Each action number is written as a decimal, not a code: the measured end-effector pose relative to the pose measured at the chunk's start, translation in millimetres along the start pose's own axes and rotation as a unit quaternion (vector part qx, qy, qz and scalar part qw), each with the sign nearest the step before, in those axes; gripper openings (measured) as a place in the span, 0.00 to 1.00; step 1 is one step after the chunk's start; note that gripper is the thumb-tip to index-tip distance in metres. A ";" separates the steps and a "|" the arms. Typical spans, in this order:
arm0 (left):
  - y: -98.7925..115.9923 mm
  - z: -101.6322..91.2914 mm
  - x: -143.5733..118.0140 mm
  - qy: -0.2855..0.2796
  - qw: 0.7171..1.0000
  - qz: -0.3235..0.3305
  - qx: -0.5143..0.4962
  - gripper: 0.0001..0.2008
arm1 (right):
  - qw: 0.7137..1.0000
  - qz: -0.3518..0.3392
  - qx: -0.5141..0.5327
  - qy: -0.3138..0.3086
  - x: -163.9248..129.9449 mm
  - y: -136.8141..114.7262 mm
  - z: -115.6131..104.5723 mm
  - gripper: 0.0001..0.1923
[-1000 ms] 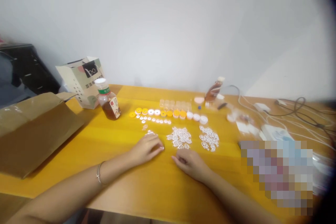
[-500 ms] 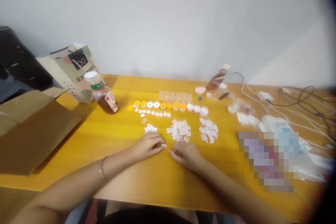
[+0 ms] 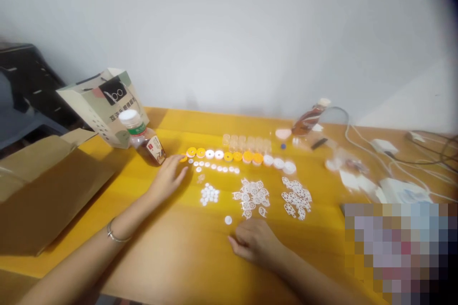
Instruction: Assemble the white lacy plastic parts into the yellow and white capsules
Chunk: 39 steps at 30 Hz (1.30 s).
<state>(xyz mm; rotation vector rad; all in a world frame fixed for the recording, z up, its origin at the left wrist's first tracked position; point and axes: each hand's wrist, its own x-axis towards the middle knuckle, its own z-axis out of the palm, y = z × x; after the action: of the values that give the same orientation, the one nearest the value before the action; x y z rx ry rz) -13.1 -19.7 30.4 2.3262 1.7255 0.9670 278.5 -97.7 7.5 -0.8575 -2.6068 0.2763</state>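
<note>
- Orange disc (image 3: pixel 183 157), smooth and plastic-looking, is partly covered by fingertips at the left end of the disc row (image 3: pixel 237 156); its tilt cannot be told.
- Row's long axis is aligned left to right across the yellow wood-grained table (image 3: pixel 161 252).
- Left hand (image 3: pixel 167 177): fingers extended, thumb spread apart; whether the disc is gripped cannot be told.
- White round disc (image 3: pixel 228 220) is laid flat, just beside the loosely curled right hand (image 3: pixel 256 242); any contents are hidden.
- Thin openwork white pieces (image 3: pixel 253 194) are heaped beyond.

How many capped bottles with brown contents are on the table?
2. One bottle stands in front of the printed bag, near the left hand; the other bottle is farther right, near the wall. Any behind the bag would be hidden.
</note>
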 end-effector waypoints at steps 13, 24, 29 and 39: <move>-16.4 14.7 11.5 0.008 0.998 -0.031 0.046 0.15 | 0.996 0.021 0.084 0.001 0.1 2.9 -6.8 0.18; 88.0 23.6 -39.5 -0.190 0.949 0.195 -0.156 0.19 | 0.980 0.069 0.136 0.124 -3.0 9.8 -18.3 0.19; 88.7 34.0 -44.8 -0.211 0.949 0.183 -0.147 0.19 | 0.982 0.063 0.128 0.125 -2.4 9.5 -16.9 0.19; 93.9 34.3 -45.2 -0.226 0.944 0.199 -0.134 0.16 | 0.980 0.076 0.154 0.102 -1.0 10.0 -16.2 0.18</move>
<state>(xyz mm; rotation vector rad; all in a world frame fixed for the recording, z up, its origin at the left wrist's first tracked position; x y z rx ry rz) 75.8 -83.5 23.4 2.4940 0.9163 0.5873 291.2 -89.3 18.9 -0.9196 -2.2360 0.5850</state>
